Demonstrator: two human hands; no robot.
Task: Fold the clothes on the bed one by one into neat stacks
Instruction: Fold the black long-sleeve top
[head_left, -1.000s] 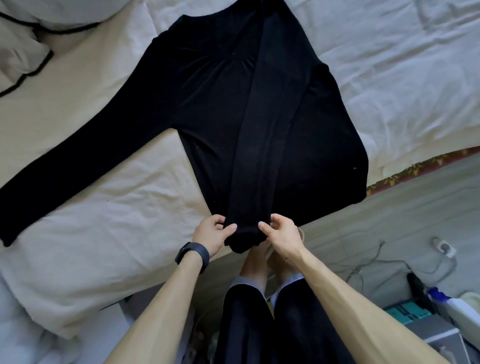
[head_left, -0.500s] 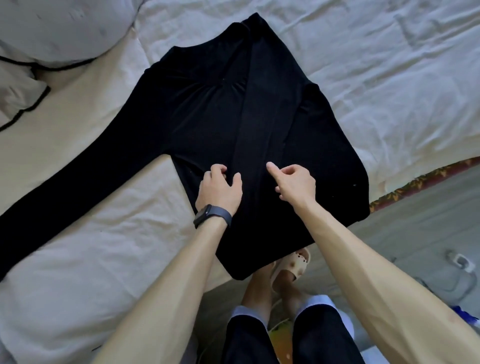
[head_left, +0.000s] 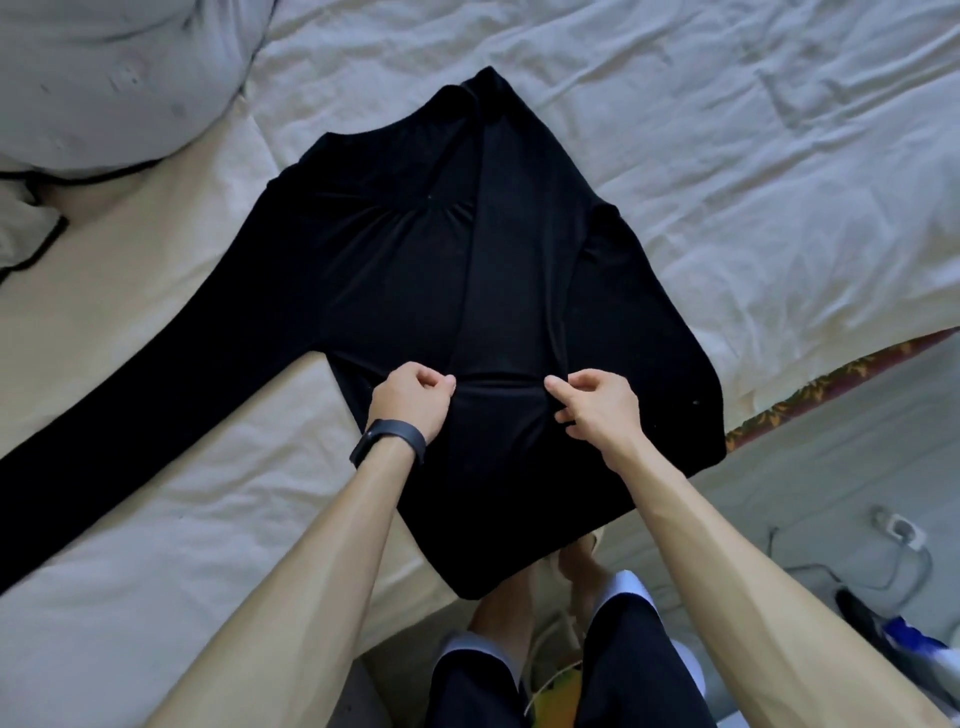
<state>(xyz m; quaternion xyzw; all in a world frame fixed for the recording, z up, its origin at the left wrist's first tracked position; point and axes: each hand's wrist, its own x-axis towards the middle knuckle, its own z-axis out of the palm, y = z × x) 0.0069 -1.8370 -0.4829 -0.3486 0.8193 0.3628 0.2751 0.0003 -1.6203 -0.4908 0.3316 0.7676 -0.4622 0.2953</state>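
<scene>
A black long-sleeved top (head_left: 415, 270) lies flat on the white bed sheet (head_left: 727, 156). Its right sleeve is folded in and runs down the middle of the body; the left sleeve (head_left: 130, 395) stretches out to the lower left. My left hand (head_left: 413, 397), with a black wristband, pinches one side of the folded sleeve's cuff end. My right hand (head_left: 597, 405) pinches the other side, about a hand's width away. The cuff is pulled taut between them over the lower body of the top. The top's hem hangs over the bed edge.
A grey pillow (head_left: 114, 78) and a cream pillow with black piping (head_left: 31, 234) lie at the upper left. The bed edge with patterned trim (head_left: 831, 384) runs at right. On the floor lie cables with a plug (head_left: 898, 527). My legs (head_left: 571, 670) stand below.
Both hands carried the cuff of the folded sleeve up from the hem onto the body of the top. They have moved apart and now hold it stretched.
</scene>
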